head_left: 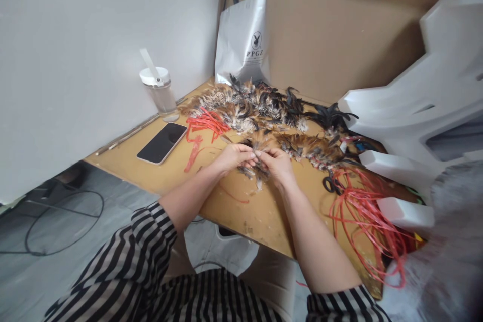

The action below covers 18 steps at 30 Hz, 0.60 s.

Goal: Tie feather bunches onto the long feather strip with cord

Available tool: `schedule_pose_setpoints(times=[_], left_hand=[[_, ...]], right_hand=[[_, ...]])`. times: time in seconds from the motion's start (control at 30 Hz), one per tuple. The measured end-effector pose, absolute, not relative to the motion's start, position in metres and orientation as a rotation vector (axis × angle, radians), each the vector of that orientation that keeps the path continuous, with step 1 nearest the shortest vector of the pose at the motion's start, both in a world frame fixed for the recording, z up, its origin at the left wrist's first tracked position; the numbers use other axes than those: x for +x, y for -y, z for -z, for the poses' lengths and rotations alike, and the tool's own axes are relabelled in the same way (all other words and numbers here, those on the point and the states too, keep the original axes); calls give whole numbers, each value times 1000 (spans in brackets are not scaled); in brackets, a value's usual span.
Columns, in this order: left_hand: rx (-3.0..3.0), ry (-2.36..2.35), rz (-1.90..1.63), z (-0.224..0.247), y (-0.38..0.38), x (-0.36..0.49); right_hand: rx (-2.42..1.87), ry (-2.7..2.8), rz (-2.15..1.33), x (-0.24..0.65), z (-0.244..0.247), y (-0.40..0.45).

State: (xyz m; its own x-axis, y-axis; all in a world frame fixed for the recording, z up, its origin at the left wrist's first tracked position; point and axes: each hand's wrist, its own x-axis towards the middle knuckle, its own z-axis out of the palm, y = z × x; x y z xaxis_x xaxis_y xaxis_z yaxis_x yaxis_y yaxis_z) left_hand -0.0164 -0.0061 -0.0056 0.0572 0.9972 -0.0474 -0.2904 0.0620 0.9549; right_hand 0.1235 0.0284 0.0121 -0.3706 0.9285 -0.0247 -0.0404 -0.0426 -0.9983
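Note:
Both my hands meet over the near part of the table, fingers pinched together on a small bunch of brown and grey feathers (pixel 260 181). My left hand (pixel 236 157) is closed on its left side, and my right hand (pixel 278 165) is closed on its right. Pale feather ends hang below the fingertips; the exact grip point is partly hidden by the fingers. Just behind my hands, a row of brown feathers (pixel 305 147) stretches to the right. Farther back lies a bigger heap of brown, white and black feathers (pixel 260 103).
A phone (pixel 162 143) and a lidded cup (pixel 160 93) stand left. Red plastic strips (pixel 207 123) lie beside the heap, more red strings (pixel 358 206) at right near black-handled scissors (pixel 331 182). A silver bag (pixel 241 40) leans behind; white foam pieces (pixel 396 95) border the right side.

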Motion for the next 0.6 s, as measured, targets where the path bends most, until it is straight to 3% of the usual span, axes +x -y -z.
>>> schedule_pose_setpoints(times=[0.6], left_hand=[[1149,-1091,-1284,5,8,-13]], right_hand=[[-1004,1447,-1360,121,-9,-29]])
